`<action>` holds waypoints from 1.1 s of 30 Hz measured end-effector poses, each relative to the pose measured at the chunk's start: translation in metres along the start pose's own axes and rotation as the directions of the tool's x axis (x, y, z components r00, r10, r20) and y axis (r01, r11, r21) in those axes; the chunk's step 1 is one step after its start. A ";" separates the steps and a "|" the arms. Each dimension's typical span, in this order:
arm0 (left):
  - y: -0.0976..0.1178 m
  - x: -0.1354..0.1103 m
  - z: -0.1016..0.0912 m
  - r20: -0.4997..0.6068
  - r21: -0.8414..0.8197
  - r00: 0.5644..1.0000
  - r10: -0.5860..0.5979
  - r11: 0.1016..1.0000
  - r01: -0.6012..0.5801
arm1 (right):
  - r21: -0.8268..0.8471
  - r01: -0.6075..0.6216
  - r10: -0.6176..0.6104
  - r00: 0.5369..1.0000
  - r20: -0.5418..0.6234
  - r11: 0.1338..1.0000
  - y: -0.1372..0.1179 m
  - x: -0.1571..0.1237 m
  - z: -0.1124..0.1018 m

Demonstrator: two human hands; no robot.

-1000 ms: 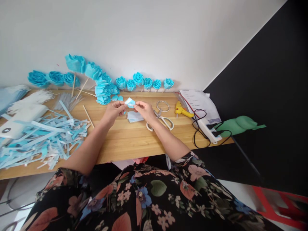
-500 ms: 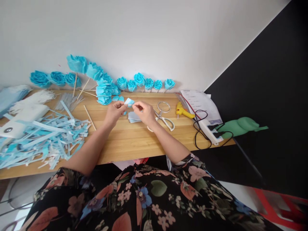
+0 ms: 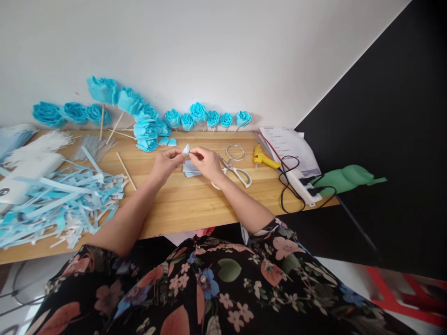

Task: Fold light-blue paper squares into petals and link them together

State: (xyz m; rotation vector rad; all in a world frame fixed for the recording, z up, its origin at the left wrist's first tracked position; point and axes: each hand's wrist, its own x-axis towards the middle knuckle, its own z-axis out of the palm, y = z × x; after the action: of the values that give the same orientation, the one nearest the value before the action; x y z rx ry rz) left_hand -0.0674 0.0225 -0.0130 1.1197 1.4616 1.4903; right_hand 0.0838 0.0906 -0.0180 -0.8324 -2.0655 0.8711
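A small light-blue paper piece [image 3: 186, 150] is pinched between the fingertips of both hands above the wooden table. My left hand [image 3: 166, 164] grips its left side, and my right hand [image 3: 206, 163] its right side; it looks curled or folded. Just below the fingers lies a stack of pale blue paper pieces [image 3: 192, 169], partly covered by my right hand. Scissors [image 3: 233, 167] with white handles rest right of that hand, one handle partly behind the wrist. Behind my left hand are a few loose blue pieces [image 3: 167, 141].
Blue paper roses [image 3: 145, 128] line the wall, some on sticks. Shredded blue strips [image 3: 66, 195] cover the table's left side, with a bare stick [image 3: 126, 171] beside them. At right are a metal ring [image 3: 235, 152], a yellow glue gun [image 3: 265, 157], printed sheets [image 3: 293, 149] and a power strip [image 3: 302, 188].
The paper piece between my fingers has gone from flat and open to curled and narrower. My hands have drawn slightly closer together. The view has shifted a little.
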 end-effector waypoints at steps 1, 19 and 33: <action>0.000 0.000 0.000 0.001 -0.001 1.000 -0.005 1.000 0.005 | 0.026 -0.014 0.014 1.000 0.009 1.000 -0.001 0.000 -0.001; 0.003 -0.001 -0.002 0.023 -0.034 0.999 -0.049 0.998 0.050 | 0.137 -0.101 0.091 0.993 0.078 0.985 -0.007 0.001 -0.008; 0.003 0.000 -0.002 0.027 -0.041 0.998 -0.065 0.997 0.066 | 0.165 -0.104 0.092 0.993 0.080 0.981 -0.008 0.001 -0.009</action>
State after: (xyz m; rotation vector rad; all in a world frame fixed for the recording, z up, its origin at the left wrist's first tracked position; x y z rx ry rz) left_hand -0.0689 0.0216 -0.0098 1.0520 1.4304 1.4493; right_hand 0.0884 0.0896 -0.0072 -0.8265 -1.9921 1.1291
